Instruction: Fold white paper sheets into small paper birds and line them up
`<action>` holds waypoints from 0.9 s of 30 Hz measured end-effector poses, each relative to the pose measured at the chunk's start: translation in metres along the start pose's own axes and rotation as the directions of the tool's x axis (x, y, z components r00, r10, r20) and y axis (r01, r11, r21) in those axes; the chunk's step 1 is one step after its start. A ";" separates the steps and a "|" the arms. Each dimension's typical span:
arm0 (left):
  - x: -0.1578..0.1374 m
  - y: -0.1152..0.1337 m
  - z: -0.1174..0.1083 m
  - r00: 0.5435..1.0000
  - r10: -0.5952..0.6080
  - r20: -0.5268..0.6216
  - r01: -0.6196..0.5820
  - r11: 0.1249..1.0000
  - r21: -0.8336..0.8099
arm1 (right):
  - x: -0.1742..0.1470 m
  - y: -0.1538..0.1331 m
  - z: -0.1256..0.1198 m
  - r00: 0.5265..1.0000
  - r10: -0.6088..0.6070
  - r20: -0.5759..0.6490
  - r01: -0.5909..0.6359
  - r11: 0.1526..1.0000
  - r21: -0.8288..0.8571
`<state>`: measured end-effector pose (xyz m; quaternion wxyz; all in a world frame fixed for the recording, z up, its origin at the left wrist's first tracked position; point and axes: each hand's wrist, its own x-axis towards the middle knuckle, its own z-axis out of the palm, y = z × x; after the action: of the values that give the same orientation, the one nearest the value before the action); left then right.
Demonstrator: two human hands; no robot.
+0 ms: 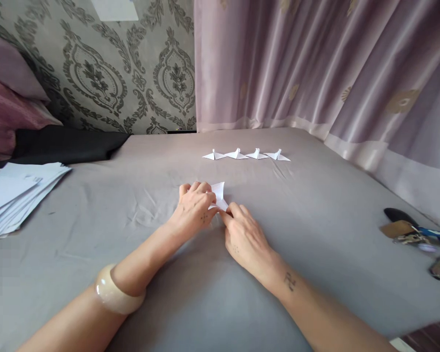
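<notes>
A small sheet of white paper (219, 194) with creases lies between my hands, low over the grey cloth. Curled over its left side, my left hand (196, 205) covers much of the sheet and grips it. The thumb and fingers of my right hand (245, 230) pinch the near right corner. Farther back, several folded white paper birds (237, 154) stand in a row, their pointed wings spread and almost touching.
Grey cloth (168, 303) with wrinkles covers the surface. A stack of papers (18, 195) lies at left, before a black cloth (66, 144). Keys (410, 238) and small items sit at the right edge. A patterned wall and a mauve curtain (264, 63) close off the back.
</notes>
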<state>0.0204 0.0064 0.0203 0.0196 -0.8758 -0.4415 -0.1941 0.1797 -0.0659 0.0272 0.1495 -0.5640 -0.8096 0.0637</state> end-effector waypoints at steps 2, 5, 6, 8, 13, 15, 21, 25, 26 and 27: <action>0.001 -0.004 -0.003 0.999 -0.028 0.041 0.029 0.999 -0.023 | 0.001 0.000 -0.001 1.000 -0.012 -0.001 0.012 1.000 -0.011; 0.003 -0.009 -0.010 0.993 -0.051 0.109 0.057 0.997 -0.051 | 0.002 0.000 -0.002 1.000 -0.018 0.019 0.019 0.999 -0.026; 0.004 -0.010 -0.012 0.991 -0.057 0.122 0.065 0.996 -0.061 | 0.002 0.000 -0.003 0.999 -0.019 0.027 0.020 0.999 -0.029; 0.007 -0.012 -0.016 0.987 -0.080 0.136 0.092 0.993 -0.079 | 0.001 -0.001 -0.005 0.999 -0.021 0.036 0.022 0.999 -0.037; 0.014 -0.014 -0.028 0.962 -0.129 0.239 0.155 0.983 -0.097 | 0.001 -0.001 -0.006 0.998 -0.027 0.054 0.030 0.998 -0.051; 0.016 -0.013 -0.031 0.954 -0.131 0.271 0.164 0.981 -0.105 | 0.002 -0.001 -0.007 0.998 -0.022 0.066 0.025 0.999 -0.048; 0.015 -0.006 -0.025 0.957 -0.119 0.264 0.154 0.981 -0.116 | 0.005 -0.002 -0.008 0.997 0.001 0.076 0.003 0.999 -0.049; 0.015 -0.004 -0.023 0.958 -0.152 0.242 0.184 0.976 -0.113 | 0.002 -0.002 -0.009 0.996 -0.014 0.087 0.019 0.998 -0.062; 0.015 -0.004 -0.024 0.957 -0.154 0.246 0.189 0.974 -0.123 | 0.001 -0.003 -0.009 0.996 -0.019 0.089 0.025 0.997 -0.067; 0.016 -0.004 -0.026 0.955 -0.153 0.254 0.191 0.972 -0.136 | 0.001 -0.004 -0.009 0.996 -0.020 0.092 0.027 0.997 -0.071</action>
<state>0.0179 0.0154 0.0492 -0.1213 -0.8497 -0.4984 -0.1217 0.1789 -0.0668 0.0374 0.0928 -0.5561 -0.8239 0.0584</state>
